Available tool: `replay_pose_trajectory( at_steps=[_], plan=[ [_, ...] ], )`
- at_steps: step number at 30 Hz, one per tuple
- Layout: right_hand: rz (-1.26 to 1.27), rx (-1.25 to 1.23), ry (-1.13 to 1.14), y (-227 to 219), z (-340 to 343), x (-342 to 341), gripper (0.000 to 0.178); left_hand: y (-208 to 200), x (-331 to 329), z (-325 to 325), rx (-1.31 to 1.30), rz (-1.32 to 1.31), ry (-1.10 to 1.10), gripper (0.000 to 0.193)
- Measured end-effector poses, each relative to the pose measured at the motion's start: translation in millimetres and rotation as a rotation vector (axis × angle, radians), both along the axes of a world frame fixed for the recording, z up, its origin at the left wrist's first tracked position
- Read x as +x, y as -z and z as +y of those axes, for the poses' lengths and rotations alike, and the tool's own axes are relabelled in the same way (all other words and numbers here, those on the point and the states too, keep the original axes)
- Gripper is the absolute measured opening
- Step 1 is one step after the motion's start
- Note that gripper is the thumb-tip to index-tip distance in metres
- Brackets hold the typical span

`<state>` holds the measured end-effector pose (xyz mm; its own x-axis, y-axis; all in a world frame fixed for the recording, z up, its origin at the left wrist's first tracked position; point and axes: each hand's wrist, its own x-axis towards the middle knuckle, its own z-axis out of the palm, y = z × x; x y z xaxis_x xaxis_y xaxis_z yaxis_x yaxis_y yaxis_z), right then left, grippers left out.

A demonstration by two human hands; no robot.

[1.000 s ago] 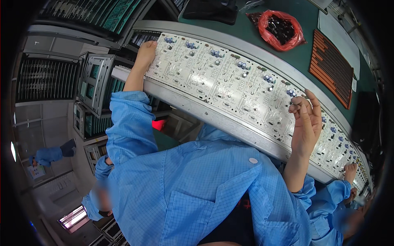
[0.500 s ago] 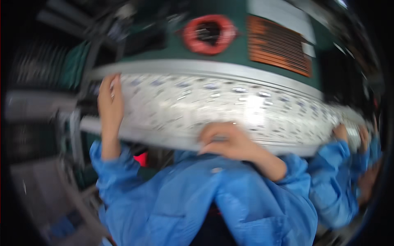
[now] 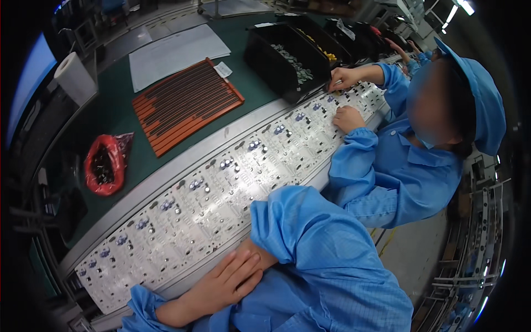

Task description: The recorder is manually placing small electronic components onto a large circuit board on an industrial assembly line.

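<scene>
My left hand [image 3: 224,279] lies flat across my right forearm [image 3: 257,252], its fingers stretched out and holding nothing. Beneath it my right hand is hidden, so its fingers do not show. Both arms are at the near edge of a long row of white circuit boards [image 3: 221,205] fitted with small purple, black and silver parts. The boards lie in a metal rail track [image 3: 182,160] running from lower left to upper right.
On the green bench [image 3: 182,44] beyond the track are an orange rack [image 3: 188,105] of dark strips, a red bag [image 3: 105,166] of small dark parts and white sheets [image 3: 177,55]. A black bin [image 3: 282,61] of parts stands farther right. A blue-clad co-worker [image 3: 387,171] reaches over the boards.
My view has swung to the right, bringing the co-worker and bins into sight. My left hand has left the boards' left end and now rests on my right forearm.
</scene>
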<state>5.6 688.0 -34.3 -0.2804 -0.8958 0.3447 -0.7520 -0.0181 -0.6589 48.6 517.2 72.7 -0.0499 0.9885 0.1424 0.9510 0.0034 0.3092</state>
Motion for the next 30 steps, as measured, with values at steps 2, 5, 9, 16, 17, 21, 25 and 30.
replay_pose_trajectory(
  at_steps=[2,5,9,16,17,21,25,30],
  plan=[
    [0.006,0.01,0.003,11.8,9.5,-3.7,0.022,5.6,2.2,-2.6,0.048,0.045,-0.029,0.044],
    [0.008,0.02,0.007,28.1,15.9,-7.0,0.022,13.8,4.3,-12.7,0.102,0.042,-0.057,0.043],
    [0.015,0.018,0.006,47.4,18.2,-9.2,0.021,20.9,-2.3,-18.7,0.172,0.004,-0.087,0.042],
    [0.068,-0.002,-0.017,69.9,19.9,-8.9,0.02,32.4,-3.5,-24.2,0.167,0.101,-0.054,0.059],
    [0.078,-0.004,-0.019,72.0,21.4,-8.5,0.02,34.0,-2.3,-24.6,0.157,0.13,-0.047,0.063],
    [0.124,-0.01,-0.022,79.4,26.7,-7.3,0.02,24.4,-5.8,-22.8,0.133,0.07,-0.054,0.055],
    [0.172,-0.023,-0.035,85.9,27.5,-7.2,0.019,11.6,-10.2,-18.8,0.13,-0.144,-0.119,0.039],
    [0.231,-0.049,-0.069,93.7,25.8,-8.7,0.018,11.1,-7.9,-19.9,0.156,-0.103,-0.149,0.039]
  ],
)
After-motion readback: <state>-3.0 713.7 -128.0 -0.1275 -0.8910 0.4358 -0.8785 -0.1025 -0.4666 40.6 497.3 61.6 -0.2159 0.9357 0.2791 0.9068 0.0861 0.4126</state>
